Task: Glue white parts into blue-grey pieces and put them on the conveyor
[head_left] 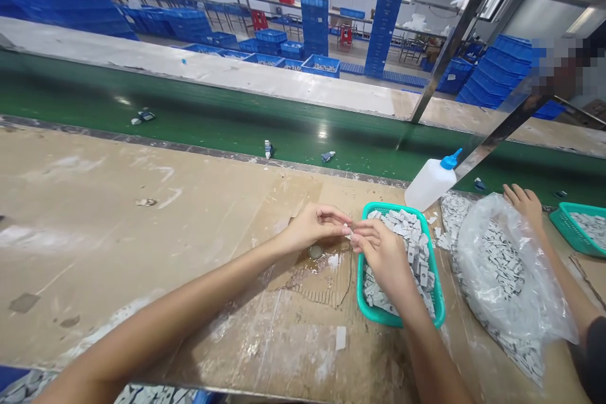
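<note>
Small white part (348,231) in fingertip grip of left hand (315,225) and right hand (384,254); could slip into teal basket (374,315).

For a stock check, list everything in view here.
Belt: one, green, across the middle.
Crates: many, blue, background.
Bottle: one, white, blue cap, by the belt.
Near basket: one, teal, holds grey parts, centre.
Far basket: one, teal, right edge.
Bag: one, clear, grey parts inside, right.
Co-worker's hand: one, at the bag's top.
Small part: one, pale, between fingertips.
Left hand: one, pinching the small part.
Right hand: one, above near basket, pinching too.
</note>
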Available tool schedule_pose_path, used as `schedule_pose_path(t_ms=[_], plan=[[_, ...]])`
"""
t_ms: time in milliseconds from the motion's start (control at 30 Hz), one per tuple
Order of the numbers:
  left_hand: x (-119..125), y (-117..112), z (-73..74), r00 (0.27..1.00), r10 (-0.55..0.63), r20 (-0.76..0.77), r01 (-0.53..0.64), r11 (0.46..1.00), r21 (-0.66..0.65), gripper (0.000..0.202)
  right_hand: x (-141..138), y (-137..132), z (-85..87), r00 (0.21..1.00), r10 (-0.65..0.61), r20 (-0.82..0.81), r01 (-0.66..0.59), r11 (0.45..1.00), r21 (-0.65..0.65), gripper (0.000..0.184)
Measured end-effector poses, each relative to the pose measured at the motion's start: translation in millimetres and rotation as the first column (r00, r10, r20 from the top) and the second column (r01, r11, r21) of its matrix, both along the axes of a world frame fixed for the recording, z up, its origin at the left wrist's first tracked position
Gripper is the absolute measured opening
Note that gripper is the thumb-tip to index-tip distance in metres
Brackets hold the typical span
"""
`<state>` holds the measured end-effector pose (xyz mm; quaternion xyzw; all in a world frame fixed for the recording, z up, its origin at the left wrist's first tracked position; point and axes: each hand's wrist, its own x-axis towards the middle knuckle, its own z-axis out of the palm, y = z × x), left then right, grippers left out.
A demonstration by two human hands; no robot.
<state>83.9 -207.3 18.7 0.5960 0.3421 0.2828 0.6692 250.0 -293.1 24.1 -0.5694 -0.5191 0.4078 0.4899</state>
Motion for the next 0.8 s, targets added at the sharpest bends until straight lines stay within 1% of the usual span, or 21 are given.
schedule_pose_path(t_ms=[67, 133, 167, 200, 233, 267, 300, 333, 367, 400, 467, 533, 567, 600, 667, 733, 800], plan=[[-3, 3, 0.4, 0.998, -0.066, -0.019, 0.067, 0.997, 0.038, 0.034, 2, 2, -1.7, 0.994, 0.047, -0.1, -0.054, 0.996, -0.065, 0.025], [-4, 7, 2.0, 0.99, -0.134, -0.051, 0.138, 0.986, 0.091, 0.034, 5, 3, -2.4, 0.986, 0.063, -0.152, -0.082, 0.989, -0.119, 0.028], [-5, 11, 2.9, 0.986, -0.15, -0.078, 0.159, 0.977, 0.14, 0.034, 6, 3, -2.9, 0.986, 0.058, -0.159, -0.08, 0.987, -0.138, 0.03], [-4, 18, 3.5, 0.984, -0.137, -0.117, 0.16, 0.964, 0.211, 0.035, 6, 4, -3.8, 0.987, 0.046, -0.155, -0.07, 0.986, -0.148, 0.032], [-4, 28, 3.8, 0.982, -0.084, -0.167, 0.132, 0.944, 0.303, 0.035, 7, 4, -5.0, 0.99, 0.034, -0.14, -0.055, 0.987, -0.15, 0.033], [-3, 41, 3.4, 0.973, 0.023, -0.229, 0.073, 0.912, 0.403, 0.036, 7, 4, -6.5, 0.992, 0.027, -0.121, -0.044, 0.988, -0.146, 0.034], [-2, 57, 2.2, 0.942, 0.172, -0.288, -0.007, 0.867, 0.497, 0.035, 6, 4, -8.1, 0.995, 0.028, -0.099, -0.041, 0.99, -0.136, 0.034], [-2, 76, 0.1, 0.884, 0.332, -0.328, -0.09, 0.811, 0.579, 0.035, 5, 4, -9.4, 0.996, 0.034, -0.076, -0.044, 0.991, -0.126, 0.032], [-1, 96, -2.7, 0.793, 0.491, -0.361, -0.18, 0.755, 0.631, 0.034, 4, 4, -10.2, 0.998, 0.043, -0.055, -0.049, 0.992, -0.116, 0.029], [0, 116, -6.3, 0.718, 0.585, -0.376, -0.243, 0.718, 0.652, 0.036, 2, 4, -10.4, 0.998, 0.05, -0.037, -0.054, 0.993, -0.107, 0.026], [0, 153, -14.6, 0.617, 0.685, -0.388, -0.324, 0.67, 0.668, 0.043, -1, 3, -8.6, 0.998, 0.056, -0.011, -0.057, 0.994, -0.089, 0.02], [0, 180, -22.7, 0.562, 0.726, -0.396, -0.376, 0.651, 0.659, 0.044, -3, 2, -5.2, 0.998, 0.063, 0.011, -0.061, 0.994, -0.085, 0.018], [0, 188, -26.1, 0.546, 0.737, -0.398, -0.395, 0.646, 0.653, 0.04, -4, 2, -3.5, 0.998, 0.066, 0.023, -0.064, 0.994, -0.09, 0.017], [-1, 194, -28.7, 0.538, 0.744, -0.396, -0.413, 0.642, 0.646, 0.034, -4, 1, -2.2, 0.997, 0.067, 0.036, -0.063, 0.993, -0.099, 0.017], [-5, 198, -31.1, 0.542, 0.751, -0.377, -0.443, 0.636, 0.632, 0.023, -5, 1, -1.2, 0.996, 0.063, 0.064, -0.055, 0.992, -0.115, 0.018], [-12, 193, -29.9, 0.563, 0.75, -0.347, -0.475, 0.637, 0.607, 0.021, -5, 1, -2.3, 0.996, 0.062, 0.068, -0.054, 0.991, -0.121, 0.02], [-21, 182, -26.3, 0.602, 0.733, -0.316, -0.503, 0.656, 0.563, 0.027, -6, 1, -4.6, 0.996, 0.072, 0.045, -0.066, 0.99, -0.125, 0.024]])
